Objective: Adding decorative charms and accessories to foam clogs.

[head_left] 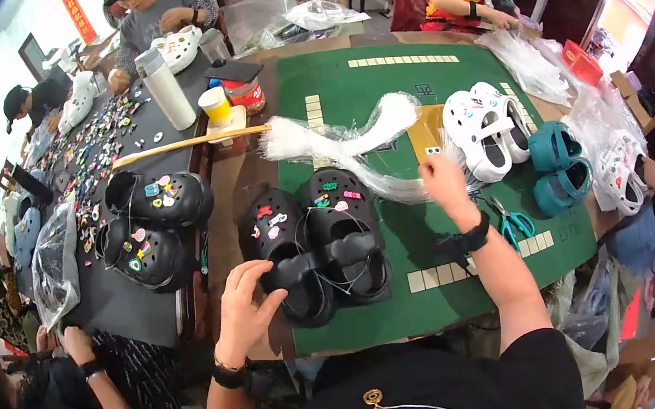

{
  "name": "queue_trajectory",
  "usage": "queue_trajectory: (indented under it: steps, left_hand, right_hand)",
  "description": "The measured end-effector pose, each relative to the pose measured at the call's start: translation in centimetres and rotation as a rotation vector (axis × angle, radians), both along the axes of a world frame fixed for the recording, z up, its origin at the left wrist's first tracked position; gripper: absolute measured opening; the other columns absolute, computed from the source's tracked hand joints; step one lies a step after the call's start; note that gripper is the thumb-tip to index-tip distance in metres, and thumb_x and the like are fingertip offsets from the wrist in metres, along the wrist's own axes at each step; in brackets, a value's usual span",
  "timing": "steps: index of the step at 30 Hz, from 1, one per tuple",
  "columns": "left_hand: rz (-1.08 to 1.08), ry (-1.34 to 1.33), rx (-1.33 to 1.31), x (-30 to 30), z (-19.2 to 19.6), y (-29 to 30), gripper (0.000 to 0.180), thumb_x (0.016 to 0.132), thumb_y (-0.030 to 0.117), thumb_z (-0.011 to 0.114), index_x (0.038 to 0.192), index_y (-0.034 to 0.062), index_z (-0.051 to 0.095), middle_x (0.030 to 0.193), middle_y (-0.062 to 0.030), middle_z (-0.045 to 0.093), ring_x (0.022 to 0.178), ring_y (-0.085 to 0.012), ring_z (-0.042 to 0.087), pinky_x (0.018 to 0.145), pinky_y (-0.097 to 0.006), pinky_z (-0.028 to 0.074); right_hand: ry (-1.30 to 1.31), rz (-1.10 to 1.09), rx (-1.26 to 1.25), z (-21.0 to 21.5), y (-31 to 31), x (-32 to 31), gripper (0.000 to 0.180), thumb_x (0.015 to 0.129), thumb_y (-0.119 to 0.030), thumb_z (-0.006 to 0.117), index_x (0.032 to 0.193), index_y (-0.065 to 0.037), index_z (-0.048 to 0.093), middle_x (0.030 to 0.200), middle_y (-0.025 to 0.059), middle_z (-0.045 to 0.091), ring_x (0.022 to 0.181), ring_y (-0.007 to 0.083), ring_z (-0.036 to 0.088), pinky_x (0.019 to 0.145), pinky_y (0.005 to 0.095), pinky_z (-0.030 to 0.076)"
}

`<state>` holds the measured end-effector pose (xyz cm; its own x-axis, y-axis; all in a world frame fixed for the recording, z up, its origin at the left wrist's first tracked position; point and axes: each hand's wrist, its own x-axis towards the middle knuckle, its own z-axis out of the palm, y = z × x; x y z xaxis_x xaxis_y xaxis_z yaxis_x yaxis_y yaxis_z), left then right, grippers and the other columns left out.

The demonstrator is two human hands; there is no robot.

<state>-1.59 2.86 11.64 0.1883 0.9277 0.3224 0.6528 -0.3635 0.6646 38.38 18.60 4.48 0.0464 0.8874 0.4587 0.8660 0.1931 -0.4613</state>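
Observation:
A pair of black clogs [349, 239] with colourful charms lies in front of me, the two shoes joined by thin clear loops. My left hand [248, 302] is at the heel of the left clog, thumb and fingers apart, fingertips at its rim. Farther right, my right hand [446, 181] is closed beside the loose end of a bundle of thin clear strands [401, 185]. Whatever its fingers pinch is too small to make out. White plastic-wrapped strands [335, 136] spread across the green mat [415, 242]. Teal-handled scissors [514, 223] rest near my right wrist.
White clogs [476, 128] and teal clogs [561, 168] stand to the right. Charm-covered black clogs [150, 228] sit on the dark left table, near scattered charms [107, 134], a wooden stick [187, 143] and a white bottle [166, 89]. Several people work around the tables.

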Motion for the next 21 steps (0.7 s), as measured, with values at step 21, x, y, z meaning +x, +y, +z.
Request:
queue_trajectory:
  steps: [21]
  left_hand:
    - [-0.023,-0.127,-0.044,0.1,-0.3,0.9,0.04,0.083,0.015,0.071,0.118,0.0001,0.059,0.109,-0.0149,0.062,0.103,-0.0286,0.061,0.09,-0.037,0.048]
  right_hand:
    - [0.55,0.454,-0.075,10.8,-11.6,-7.3,0.005,0.087,-0.003,0.063,0.084,-0.002,0.059,0.063,-0.0023,0.054,0.054,0.0025,0.045,0.048,0.0208,0.035]
